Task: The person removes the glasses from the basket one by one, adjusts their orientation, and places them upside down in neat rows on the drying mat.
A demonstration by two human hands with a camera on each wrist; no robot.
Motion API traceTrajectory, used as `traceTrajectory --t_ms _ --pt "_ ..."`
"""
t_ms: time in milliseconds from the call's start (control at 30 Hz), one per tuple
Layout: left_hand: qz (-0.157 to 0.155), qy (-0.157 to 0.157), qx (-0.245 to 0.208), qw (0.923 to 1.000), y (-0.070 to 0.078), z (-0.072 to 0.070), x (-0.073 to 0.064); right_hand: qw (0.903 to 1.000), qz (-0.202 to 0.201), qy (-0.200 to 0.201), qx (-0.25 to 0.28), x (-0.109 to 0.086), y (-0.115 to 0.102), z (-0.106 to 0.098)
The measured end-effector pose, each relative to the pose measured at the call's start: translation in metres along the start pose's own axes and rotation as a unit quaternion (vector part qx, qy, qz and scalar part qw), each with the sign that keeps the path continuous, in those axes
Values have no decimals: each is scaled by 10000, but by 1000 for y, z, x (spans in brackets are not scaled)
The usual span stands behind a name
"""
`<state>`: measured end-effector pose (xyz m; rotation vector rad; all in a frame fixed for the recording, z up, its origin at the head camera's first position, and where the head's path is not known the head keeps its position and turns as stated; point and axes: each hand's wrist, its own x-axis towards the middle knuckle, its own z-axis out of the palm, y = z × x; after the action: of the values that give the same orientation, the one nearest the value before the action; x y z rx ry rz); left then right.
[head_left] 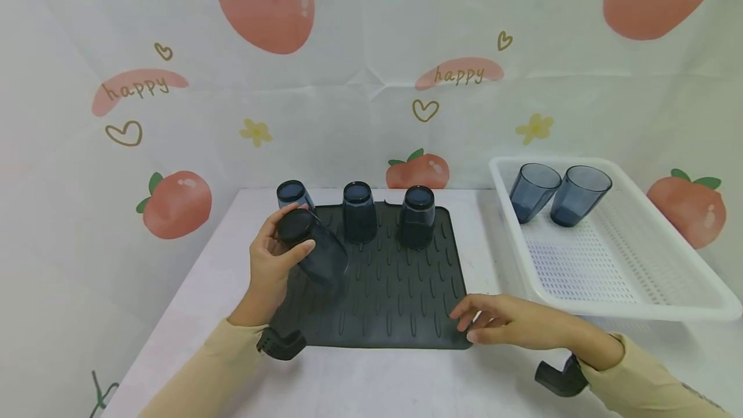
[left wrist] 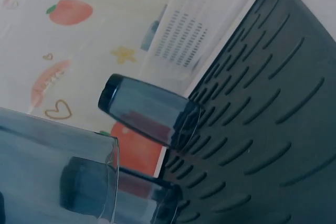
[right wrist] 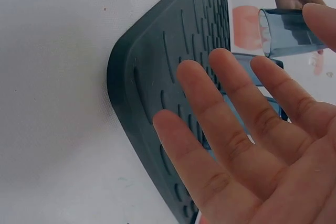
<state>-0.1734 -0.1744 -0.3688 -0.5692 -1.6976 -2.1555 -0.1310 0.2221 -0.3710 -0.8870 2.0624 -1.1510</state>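
Observation:
My left hand (head_left: 271, 262) grips a blue-tinted drinking glass (head_left: 324, 255) near its base. The glass is tilted, base up and mouth pointing down to the right, above the left part of a dark ridged drying mat (head_left: 389, 305). Along the mat's back edge, three similar glasses stand upside down: a left glass (head_left: 292, 193) partly hidden by the hand, a middle glass (head_left: 359, 215) and a right glass (head_left: 416, 219). Near the mat's front right corner hovers my right hand (head_left: 511, 320), holding nothing, its fingers loosely bent; the right wrist view shows those fingers (right wrist: 226, 124) spread over the mat.
On the right, a white perforated plastic basket (head_left: 633, 310) holds two blue glasses, a left one (head_left: 531, 192) and a right one (head_left: 580, 195), leaning at its back left. A white cloth (head_left: 348, 95) with fruit prints hangs behind the white table (head_left: 371, 382).

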Motion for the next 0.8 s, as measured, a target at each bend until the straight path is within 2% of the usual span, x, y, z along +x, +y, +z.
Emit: traceTrajectory --t_ms 333,567,800 --pt "62 482 217 9986 3 -18 2 10000 63 5 11 -1 -4 -1" --pt "-223 804 787 9934 1 -30 1 10000 47 7 2 -1 -3 -1" --pt "-423 833 1214 9882 -3 -38 -3 10000 26 10 -16 -2 -2 -1"
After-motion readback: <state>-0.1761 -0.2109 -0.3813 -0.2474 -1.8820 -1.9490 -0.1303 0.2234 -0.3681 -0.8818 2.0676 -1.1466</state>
